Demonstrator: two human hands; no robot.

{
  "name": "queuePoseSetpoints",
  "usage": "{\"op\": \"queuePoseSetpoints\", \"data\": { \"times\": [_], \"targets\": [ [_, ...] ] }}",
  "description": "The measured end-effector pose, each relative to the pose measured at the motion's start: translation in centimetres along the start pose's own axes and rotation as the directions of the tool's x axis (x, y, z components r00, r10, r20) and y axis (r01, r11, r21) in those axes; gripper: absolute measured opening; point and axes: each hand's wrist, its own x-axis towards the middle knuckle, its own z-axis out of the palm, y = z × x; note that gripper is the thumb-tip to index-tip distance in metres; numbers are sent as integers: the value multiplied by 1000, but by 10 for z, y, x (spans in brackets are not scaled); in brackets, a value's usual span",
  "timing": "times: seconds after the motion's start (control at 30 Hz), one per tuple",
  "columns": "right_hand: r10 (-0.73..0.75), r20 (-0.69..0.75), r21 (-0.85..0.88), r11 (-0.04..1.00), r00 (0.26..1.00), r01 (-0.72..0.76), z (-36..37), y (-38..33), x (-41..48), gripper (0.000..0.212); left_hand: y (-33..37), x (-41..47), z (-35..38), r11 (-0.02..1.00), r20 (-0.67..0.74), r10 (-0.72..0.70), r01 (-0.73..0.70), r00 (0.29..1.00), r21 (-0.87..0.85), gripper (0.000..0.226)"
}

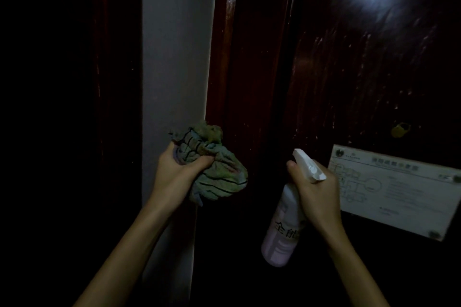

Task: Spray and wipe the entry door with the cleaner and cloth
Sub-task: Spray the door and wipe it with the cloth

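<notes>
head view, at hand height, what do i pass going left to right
left hand → striped cloth → spray bottle → right hand → floor-plan sign

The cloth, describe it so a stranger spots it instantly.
Find the dark red entry door, then the pale wall strip left of it. There the left hand grips the cloth: a crumpled greenish bundle with dark stripes, unlike the smooth pale spray bottle.

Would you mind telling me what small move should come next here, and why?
Probably raise the left hand with the cloth to the door panel and wipe: pale streaks and droplets already show there, while the cloth is bunched low beside the frame and the right hand grips the spray bottle.
</notes>
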Motion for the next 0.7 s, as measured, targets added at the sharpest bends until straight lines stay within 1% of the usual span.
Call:
{"op": "queuePoseSetpoints", "data": {
  "times": [0.1,0.33,0.4,0.5,0.7],
  "targets": [
    [39,17,46,998,999,-40,-2,-1,-2,27,0,-2,0,1000,9,0,0,1000,-8,33],
    [53,34,42,998,998,-55,0,1,-10,35,-8,-5,-2,1000,9,-19,19,1000,7,34],
    [64,43,37,997,997,-65,2,2,-9,34,-10,-5,-5,1000,10,-27,27,1000,13,34],
    [44,57,-15,999,997,-43,3,5,-10,31,-12,-4,-7,999,4,-29,29,1000,21,33],
    [24,-4,-52,998,1000,-24,5,9,-13,25,-16,-10,-7,1000,10,-5,5,1000,15,33]
  ]
}}
